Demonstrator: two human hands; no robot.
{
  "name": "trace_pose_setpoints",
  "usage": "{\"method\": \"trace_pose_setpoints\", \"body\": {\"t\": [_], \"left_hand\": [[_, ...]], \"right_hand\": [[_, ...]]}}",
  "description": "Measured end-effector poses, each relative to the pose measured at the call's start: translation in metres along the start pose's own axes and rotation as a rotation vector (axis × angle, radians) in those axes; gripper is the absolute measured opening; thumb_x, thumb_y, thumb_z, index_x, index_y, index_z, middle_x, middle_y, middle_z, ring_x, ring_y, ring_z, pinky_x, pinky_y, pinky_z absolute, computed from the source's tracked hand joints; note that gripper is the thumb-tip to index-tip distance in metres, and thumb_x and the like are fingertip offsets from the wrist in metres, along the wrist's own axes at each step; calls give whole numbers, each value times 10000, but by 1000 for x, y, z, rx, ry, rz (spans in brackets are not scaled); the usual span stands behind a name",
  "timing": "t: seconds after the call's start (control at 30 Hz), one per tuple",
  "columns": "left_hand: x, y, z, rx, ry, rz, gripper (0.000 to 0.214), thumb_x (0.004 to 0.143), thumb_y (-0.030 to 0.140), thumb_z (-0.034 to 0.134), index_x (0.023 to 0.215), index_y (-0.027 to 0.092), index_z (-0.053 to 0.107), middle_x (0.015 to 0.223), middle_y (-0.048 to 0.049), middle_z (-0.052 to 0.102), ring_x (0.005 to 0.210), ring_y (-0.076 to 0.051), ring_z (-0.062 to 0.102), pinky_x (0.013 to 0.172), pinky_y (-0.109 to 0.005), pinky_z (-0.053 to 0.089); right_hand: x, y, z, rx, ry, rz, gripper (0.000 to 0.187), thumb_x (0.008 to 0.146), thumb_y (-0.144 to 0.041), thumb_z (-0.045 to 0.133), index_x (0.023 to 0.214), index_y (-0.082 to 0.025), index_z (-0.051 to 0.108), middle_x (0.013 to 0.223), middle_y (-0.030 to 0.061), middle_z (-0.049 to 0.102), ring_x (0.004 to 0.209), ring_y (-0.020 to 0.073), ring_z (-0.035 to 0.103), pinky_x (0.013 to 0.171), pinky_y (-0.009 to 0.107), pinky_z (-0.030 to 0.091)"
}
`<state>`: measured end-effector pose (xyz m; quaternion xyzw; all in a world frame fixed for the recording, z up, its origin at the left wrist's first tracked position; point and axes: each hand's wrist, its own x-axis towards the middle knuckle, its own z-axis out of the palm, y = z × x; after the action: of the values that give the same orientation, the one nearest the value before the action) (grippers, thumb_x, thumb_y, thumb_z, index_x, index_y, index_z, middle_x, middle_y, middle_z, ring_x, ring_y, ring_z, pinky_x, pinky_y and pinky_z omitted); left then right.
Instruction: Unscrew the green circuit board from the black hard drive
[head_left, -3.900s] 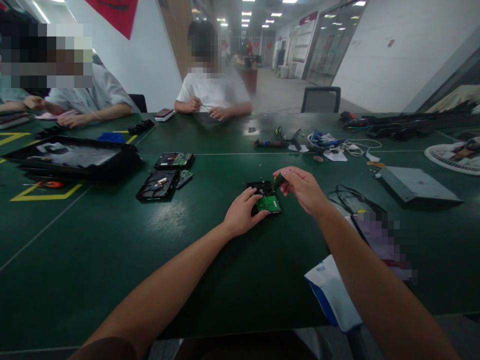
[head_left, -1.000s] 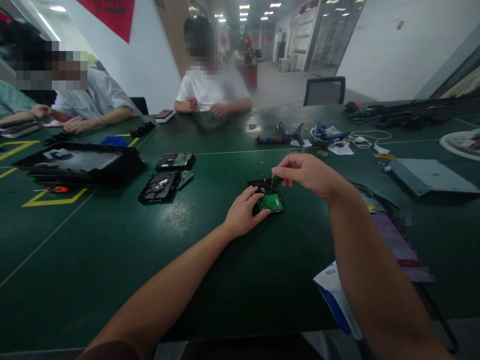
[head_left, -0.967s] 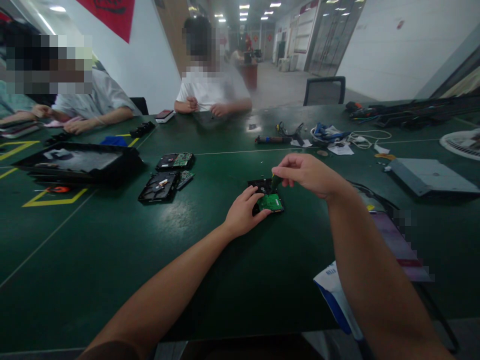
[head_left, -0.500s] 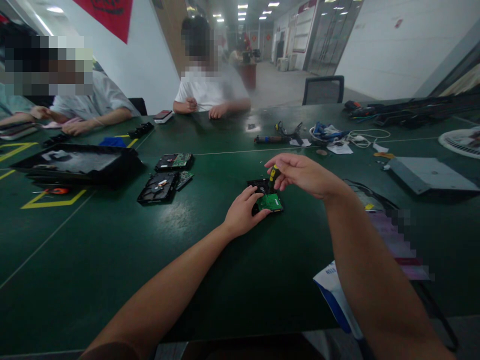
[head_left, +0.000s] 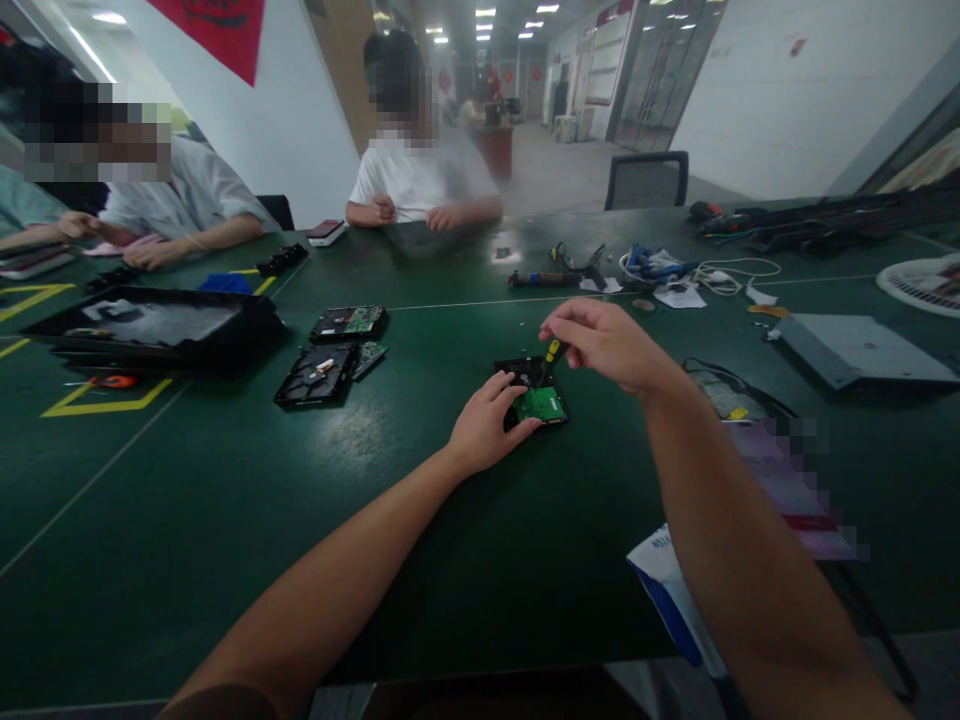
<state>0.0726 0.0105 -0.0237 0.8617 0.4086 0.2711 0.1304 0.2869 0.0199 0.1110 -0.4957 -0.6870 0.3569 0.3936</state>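
Observation:
A hard drive [head_left: 541, 405] with a green circuit board lies on the green table, board side up. My left hand [head_left: 491, 420] grips it from the left, fingers over its far edge and thumb along the near edge, hiding part of it. In my right hand [head_left: 592, 340] is a yellow and black screwdriver [head_left: 553, 352], pinched near its top between thumb and fingers. The screwdriver leans, its lower end over the drive's board; whether the tip touches a screw is too small to tell.
Left of the hands lie two other hard drives [head_left: 315, 376] [head_left: 349, 322] and a loose circuit board [head_left: 368, 360]. A black tray [head_left: 172, 335] stands farther left. Cables [head_left: 652, 265] and a grey metal box [head_left: 862, 350] are to the right. Two people sit across the table.
My right hand has shifted slightly up and right, and the screwdriver now leans more. My left hand and the hard drive have stayed put.

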Motion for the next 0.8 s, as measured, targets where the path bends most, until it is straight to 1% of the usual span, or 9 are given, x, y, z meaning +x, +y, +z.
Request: {"method": "trace_pose_setpoints", "body": {"t": [0.1,0.2,0.3,0.37,0.43,0.53,0.63,0.7,0.8], "left_hand": [[0,0,0,3,-2,4,566,926,557,640,1377,221,583,1557,-125,491,1492,-316,406,1221,-520,389],[0,0,0,-2,2,8,571,928,562,636,1375,211,586,1552,-131,496,1492,-316,405,1221,-516,389],[0,-1,1,-6,7,10,573,922,557,648,1376,213,585,1551,-129,498,1488,-319,412,1217,-523,393],[0,0,1,-7,13,10,569,918,548,657,1374,217,585,1551,-127,498,1485,-321,416,1217,-527,393],[0,0,1,-5,14,8,563,919,544,657,1373,218,586,1552,-127,498,1485,-322,416,1217,-529,393],[0,1,0,-1,3,2,565,926,545,647,1377,211,587,1556,-131,494,1488,-323,412,1223,-522,388],[0,1,0,1,-5,-8,575,926,551,644,1384,209,583,1558,-132,492,1488,-323,411,1222,-518,389],[0,1,0,5,-5,-13,580,926,555,642,1390,213,580,1561,-129,489,1490,-323,408,1220,-519,391],[0,0,0,8,-2,-16,583,930,563,633,1394,215,580,1565,-126,484,1493,-323,403,1219,-520,390]], "right_hand": [[-1,-3,2,42,-60,-19,218,977,-414,596,951,-220,692,1033,50,732,569,89,565,484,263,398],[-1,-3,2,69,-106,-31,233,990,-420,584,1007,-218,699,904,42,702,598,109,599,498,261,445],[-1,-2,2,96,-167,-36,247,1003,-391,564,1125,-218,691,738,11,651,623,129,622,554,262,502],[-2,-1,3,98,-186,-48,254,1003,-375,561,1159,-217,683,694,0,637,625,135,625,576,271,515],[-2,-1,4,55,-141,-64,228,979,-376,600,1111,-215,693,723,5,651,616,132,616,563,275,503],[0,1,3,-64,-4,-61,191,900,-384,708,962,-204,700,789,25,685,628,137,616,551,283,480],[2,5,1,-122,87,-33,144,848,-324,747,874,-195,689,785,36,697,641,146,615,571,293,480],[3,7,0,-123,101,-29,97,847,-280,726,872,-193,690,817,41,707,628,136,603,568,288,472],[2,4,0,-74,37,-38,88,889,-275,671,910,-194,698,860,39,715,568,104,560,529,272,442]]}}
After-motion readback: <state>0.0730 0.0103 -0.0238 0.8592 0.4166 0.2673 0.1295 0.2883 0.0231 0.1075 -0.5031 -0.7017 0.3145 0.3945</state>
